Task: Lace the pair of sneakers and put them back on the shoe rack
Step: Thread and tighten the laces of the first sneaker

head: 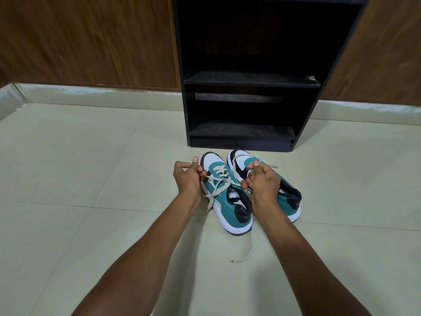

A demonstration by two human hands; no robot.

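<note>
Two teal, white and black sneakers stand side by side on the tiled floor, toes toward the rack. The left sneaker [224,202] has a cream lace [219,180] threaded through its lower eyelets. My left hand [187,177] pinches one lace end at the shoe's left side. My right hand [262,181] grips the other end between the shoes and hides part of the right sneaker [288,197]. The lace runs taut between both hands. One loose tail [245,256] trails on the floor in front of the shoes.
A black shoe rack [250,79] with bare shelves stands just beyond the shoes against a wood-panelled wall [86,39]. Pale floor tiles [91,169] spread to the left and right. A light skirting strip runs along the wall base.
</note>
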